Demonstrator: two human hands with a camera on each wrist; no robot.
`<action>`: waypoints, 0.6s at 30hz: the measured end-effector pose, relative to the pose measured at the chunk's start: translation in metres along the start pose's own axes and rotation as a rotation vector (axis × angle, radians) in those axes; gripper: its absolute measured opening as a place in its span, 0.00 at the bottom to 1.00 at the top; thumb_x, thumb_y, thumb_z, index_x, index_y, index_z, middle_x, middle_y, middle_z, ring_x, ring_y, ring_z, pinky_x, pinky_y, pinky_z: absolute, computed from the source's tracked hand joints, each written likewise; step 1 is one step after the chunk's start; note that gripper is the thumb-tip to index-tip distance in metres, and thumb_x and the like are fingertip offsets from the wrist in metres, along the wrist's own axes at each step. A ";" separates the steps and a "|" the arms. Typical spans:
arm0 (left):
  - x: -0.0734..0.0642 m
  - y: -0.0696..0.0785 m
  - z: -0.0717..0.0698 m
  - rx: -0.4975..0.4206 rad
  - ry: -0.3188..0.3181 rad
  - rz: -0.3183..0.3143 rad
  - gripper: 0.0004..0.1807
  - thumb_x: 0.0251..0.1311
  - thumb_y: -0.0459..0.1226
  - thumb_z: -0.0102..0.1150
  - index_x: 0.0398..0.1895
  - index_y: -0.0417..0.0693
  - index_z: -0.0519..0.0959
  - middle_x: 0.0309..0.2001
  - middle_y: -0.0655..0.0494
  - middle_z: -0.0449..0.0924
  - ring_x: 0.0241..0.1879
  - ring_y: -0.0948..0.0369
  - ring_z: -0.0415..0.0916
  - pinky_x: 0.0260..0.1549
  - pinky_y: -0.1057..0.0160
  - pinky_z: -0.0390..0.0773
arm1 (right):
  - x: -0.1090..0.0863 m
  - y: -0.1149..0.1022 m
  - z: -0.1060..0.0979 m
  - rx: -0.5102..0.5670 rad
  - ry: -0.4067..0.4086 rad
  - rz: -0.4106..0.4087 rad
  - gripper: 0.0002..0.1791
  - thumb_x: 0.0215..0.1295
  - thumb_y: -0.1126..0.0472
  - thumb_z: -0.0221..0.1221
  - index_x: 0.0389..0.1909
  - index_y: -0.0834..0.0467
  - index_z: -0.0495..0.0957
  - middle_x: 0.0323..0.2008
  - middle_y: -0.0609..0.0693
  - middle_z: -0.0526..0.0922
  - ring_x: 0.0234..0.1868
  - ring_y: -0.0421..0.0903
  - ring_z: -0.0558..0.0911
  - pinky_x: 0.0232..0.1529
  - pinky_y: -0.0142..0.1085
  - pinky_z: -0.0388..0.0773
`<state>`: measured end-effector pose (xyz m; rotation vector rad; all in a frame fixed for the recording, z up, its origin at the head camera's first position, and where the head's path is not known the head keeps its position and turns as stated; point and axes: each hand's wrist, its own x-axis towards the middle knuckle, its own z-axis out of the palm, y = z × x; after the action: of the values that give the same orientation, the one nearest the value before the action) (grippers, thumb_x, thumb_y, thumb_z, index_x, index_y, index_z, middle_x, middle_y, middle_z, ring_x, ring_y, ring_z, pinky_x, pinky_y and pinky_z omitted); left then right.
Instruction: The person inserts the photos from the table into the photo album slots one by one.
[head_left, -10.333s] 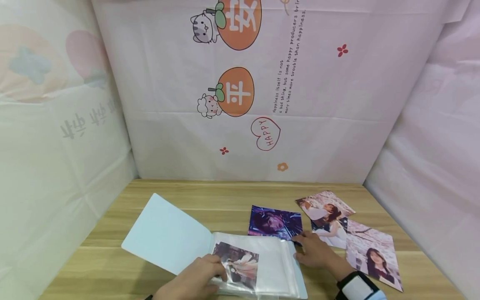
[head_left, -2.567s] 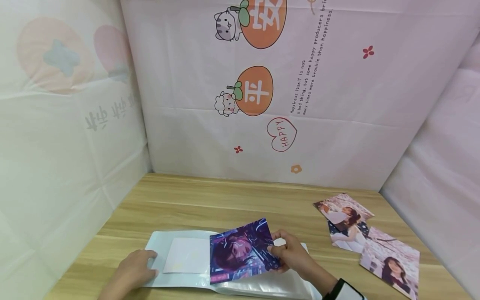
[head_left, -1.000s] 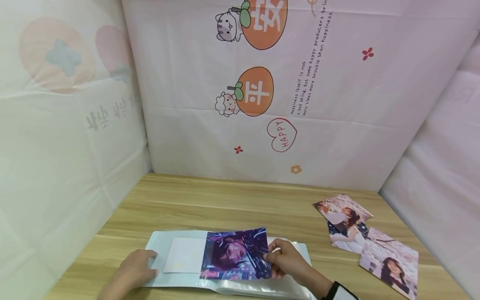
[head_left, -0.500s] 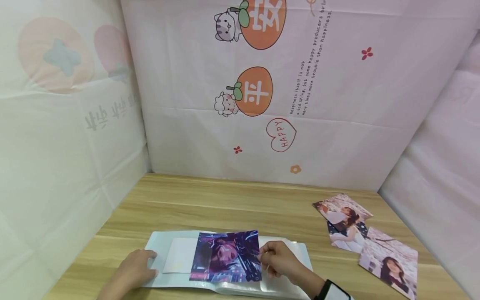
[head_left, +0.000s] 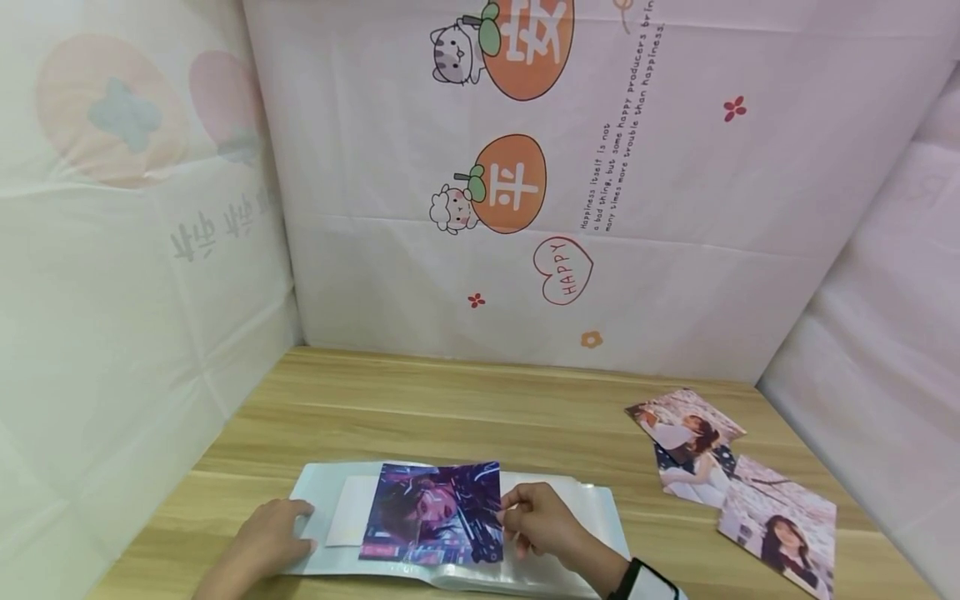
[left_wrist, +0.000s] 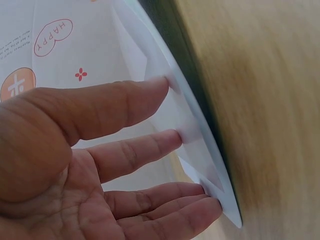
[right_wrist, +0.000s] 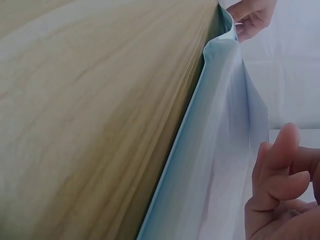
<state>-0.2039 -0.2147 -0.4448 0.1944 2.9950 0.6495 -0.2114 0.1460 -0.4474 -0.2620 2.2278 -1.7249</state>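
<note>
A pale blue photo album (head_left: 311,487) lies spread at the front of the table, its clear sleeves (head_left: 558,575) on the right half. My left hand (head_left: 270,537) rests its fingertips on the left cover; in the left wrist view its fingers (left_wrist: 145,150) are nearly straight against the surface. A purple neon-toned photo (head_left: 435,512) lies across the album's middle, overlapping a white card (head_left: 347,517) on the left page. At the photo's right edge, the thumb and fingers of my right hand (head_left: 543,525) pinch it. From the right wrist camera, the photo (right_wrist: 257,112) appears edge-on.
Toward the right, a pink blossom photo (head_left: 686,421) overlaps a photo of someone in white (head_left: 701,479), beside another portrait photo (head_left: 783,525). The wooden table (head_left: 450,408) ends at a printed cloth backdrop (head_left: 375,283), with cloth walls on both sides.
Earlier, the purple photo lay behind the album; it is now over the album's middle. In the last second my right hand has moved it leftward and flatter. The left hand has stayed still lately.
</note>
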 end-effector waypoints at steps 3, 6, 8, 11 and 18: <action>0.000 0.001 -0.001 -0.005 0.003 -0.004 0.21 0.41 0.35 0.68 0.40 0.31 0.78 0.39 0.35 0.76 0.44 0.37 0.71 0.45 0.40 0.68 | 0.002 -0.001 0.004 -0.003 0.003 -0.002 0.08 0.56 0.69 0.56 0.37 0.67 0.73 0.19 0.52 0.78 0.11 0.38 0.71 0.09 0.24 0.57; 0.000 0.001 -0.001 -0.004 0.000 -0.008 0.21 0.41 0.35 0.69 0.40 0.32 0.78 0.39 0.35 0.76 0.44 0.37 0.71 0.45 0.40 0.68 | 0.004 0.000 0.009 -0.008 0.009 -0.005 0.11 0.56 0.69 0.56 0.40 0.69 0.73 0.19 0.52 0.78 0.11 0.37 0.71 0.09 0.23 0.56; 0.000 0.000 -0.001 -0.005 0.001 -0.008 0.21 0.41 0.35 0.69 0.40 0.32 0.78 0.39 0.35 0.76 0.44 0.37 0.71 0.45 0.40 0.68 | 0.004 0.000 0.011 -0.012 0.018 -0.008 0.13 0.56 0.69 0.57 0.42 0.70 0.72 0.19 0.52 0.78 0.11 0.37 0.71 0.09 0.23 0.56; 0.000 0.000 -0.002 -0.013 0.009 -0.002 0.22 0.41 0.35 0.69 0.40 0.32 0.78 0.39 0.36 0.77 0.44 0.37 0.71 0.45 0.40 0.68 | 0.005 0.000 0.014 -0.016 0.025 -0.017 0.16 0.55 0.70 0.57 0.45 0.72 0.70 0.19 0.52 0.78 0.11 0.38 0.71 0.09 0.23 0.56; 0.000 -0.001 -0.003 -0.023 0.009 0.007 0.22 0.40 0.35 0.69 0.40 0.32 0.78 0.39 0.36 0.77 0.44 0.37 0.71 0.45 0.40 0.68 | 0.009 0.000 0.022 0.021 0.029 -0.023 0.20 0.55 0.72 0.57 0.49 0.73 0.66 0.18 0.53 0.78 0.10 0.38 0.71 0.10 0.24 0.55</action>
<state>-0.2041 -0.2166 -0.4421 0.2011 2.9955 0.6874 -0.2123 0.1233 -0.4539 -0.2597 2.2342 -1.7738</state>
